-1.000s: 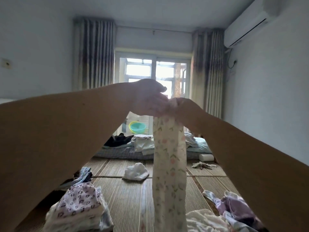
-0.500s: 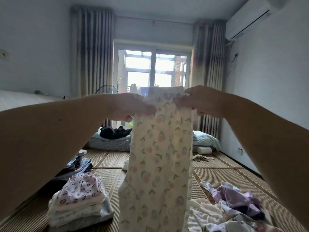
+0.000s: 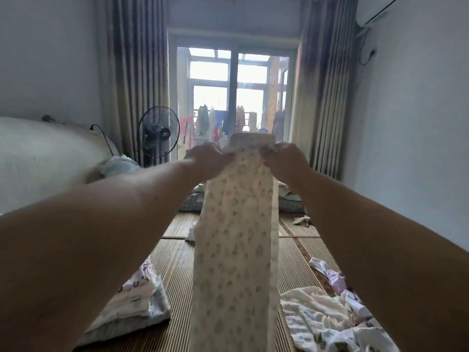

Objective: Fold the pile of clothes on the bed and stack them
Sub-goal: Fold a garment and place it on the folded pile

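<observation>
At twelve o'clock I face a bright glass door between striped curtains; a standing fan at ten, an air conditioner at two.

Two bare arms take up the lower half of the frame, skin uncovered from the frame edges to the wrists. The left forearm is broad at the lower left edge and narrows toward the left hand just left of centre. The right forearm tapers likewise from the lower right to the right hand. Both hands are blurred.
</observation>
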Demonstrator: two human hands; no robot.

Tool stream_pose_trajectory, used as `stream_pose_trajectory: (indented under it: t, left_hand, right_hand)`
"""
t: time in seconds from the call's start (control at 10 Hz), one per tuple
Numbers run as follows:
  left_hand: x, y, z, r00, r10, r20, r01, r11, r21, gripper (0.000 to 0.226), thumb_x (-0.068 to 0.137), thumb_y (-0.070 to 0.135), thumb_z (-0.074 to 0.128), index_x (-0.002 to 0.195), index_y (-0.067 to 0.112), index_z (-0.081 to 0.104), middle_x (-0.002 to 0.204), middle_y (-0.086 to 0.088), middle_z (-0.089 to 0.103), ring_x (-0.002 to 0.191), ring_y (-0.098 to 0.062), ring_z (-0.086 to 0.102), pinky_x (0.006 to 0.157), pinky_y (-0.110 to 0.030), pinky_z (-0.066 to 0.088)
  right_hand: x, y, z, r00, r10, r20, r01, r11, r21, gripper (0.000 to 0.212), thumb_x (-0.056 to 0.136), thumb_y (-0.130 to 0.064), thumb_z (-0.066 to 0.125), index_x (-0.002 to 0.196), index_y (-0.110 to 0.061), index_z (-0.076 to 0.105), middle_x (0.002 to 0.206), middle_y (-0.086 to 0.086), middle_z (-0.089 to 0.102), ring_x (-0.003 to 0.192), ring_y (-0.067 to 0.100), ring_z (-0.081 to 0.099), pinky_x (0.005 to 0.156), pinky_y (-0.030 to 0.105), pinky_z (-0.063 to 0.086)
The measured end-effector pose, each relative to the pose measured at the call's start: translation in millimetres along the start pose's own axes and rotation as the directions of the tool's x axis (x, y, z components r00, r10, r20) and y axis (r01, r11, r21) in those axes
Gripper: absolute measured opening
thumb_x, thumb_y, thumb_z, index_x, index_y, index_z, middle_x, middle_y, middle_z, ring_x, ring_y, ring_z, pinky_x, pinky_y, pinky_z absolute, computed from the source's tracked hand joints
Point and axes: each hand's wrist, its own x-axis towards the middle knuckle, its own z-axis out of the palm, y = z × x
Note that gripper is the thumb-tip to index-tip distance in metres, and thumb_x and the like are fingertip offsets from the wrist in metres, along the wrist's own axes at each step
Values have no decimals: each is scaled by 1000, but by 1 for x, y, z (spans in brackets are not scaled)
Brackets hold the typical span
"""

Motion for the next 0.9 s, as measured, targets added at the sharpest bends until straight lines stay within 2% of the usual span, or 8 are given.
stream_pose_trajectory:
  t: [0.1, 0.2, 0.3, 0.4, 0.5, 0.6, 0.8, 0.9]
  left_hand:
    - [15, 13, 0, 963, 220, -155, -191, 965, 180, 42, 94, 41, 43, 60, 17, 45, 57, 3, 43, 53, -14, 41, 50, -25, 34]
    - [18, 15, 2, 943, 266, -199, -185, 918, 352, 37, 94, 38, 45, 63, 19, 41, 62, 5, 40, 54, -9, 38, 48, -24, 28]
    - [-3, -3, 12, 925, 363, -113, -263, 825, 501, 35, 93, 28, 48, 64, 12, 38, 62, 3, 36, 60, -16, 44, 51, -26, 37]
    - [-49, -43, 32, 980, 191, -57, -159, 920, 357, 35, 91, 40, 54, 62, 24, 41, 62, 6, 42, 60, -13, 44, 58, -26, 35]
    - [-115, -95, 69, 986, 66, 155, -115, 935, 334, 32, 87, 42, 59, 62, 29, 44, 63, 9, 47, 68, -12, 49, 64, -24, 37]
    - [-194, -138, 107, 894, -83, 440, -118, 905, 409, 22, 87, 39, 57, 70, 30, 47, 67, 11, 48, 76, -12, 53, 68, -23, 41]
    - [-312, -175, 146, 627, -217, 748, -212, 877, 432, 21, 90, 41, 51, 101, 25, 60, 88, 8, 51, 84, -15, 53, 74, -27, 41]
    - [-332, -179, 145, 518, -231, 824, -191, 907, 374, 22, 93, 38, 49, 103, 23, 60, 86, 10, 51, 80, -9, 50, 72, -23, 40]
  right_hand:
    - [9, -9, -9, 942, -298, -156, 269, 946, -179, 38, 102, -28, 38, 91, -2, 65, 78, 3, 49, 73, 19, 47, 64, 23, 39]
    - [6, -7, -17, 885, -413, -213, 379, 907, -186, 45, 102, -29, 41, 57, -24, 42, 59, -11, 37, 53, -3, 42, 52, 5, 30]
    - [-18, 1, -16, 923, -381, -43, 352, 886, -302, 48, 102, -37, 37, 56, -24, 31, 58, -7, 33, 51, 1, 35, 51, 11, 28]
    - [-63, 33, 0, 967, -186, 173, 234, 916, -327, 35, 100, -34, 38, 68, -22, 45, 69, -5, 46, 60, 7, 42, 54, 23, 34]
    - [-145, 61, 28, 888, 22, 460, 133, 944, -301, 27, 99, -23, 41, 78, -20, 57, 70, -5, 55, 54, 0, 51, 48, 12, 37]
    - [-241, 115, 60, 818, 192, 542, -222, 975, -10, 15, 93, -24, 60, 80, -24, 65, 54, -10, 61, 41, -5, 50, 41, 10, 35]
    - [-358, 159, 79, 461, 316, 829, -286, 938, -198, 18, 86, -34, 62, 86, -19, 71, 70, -13, 64, 67, 4, 56, 65, 22, 44]
    - [-360, 157, 70, 355, 292, 888, -355, 921, -161, 25, 82, -35, 63, 90, -11, 69, 77, -6, 64, 76, 12, 60, 71, 27, 46]
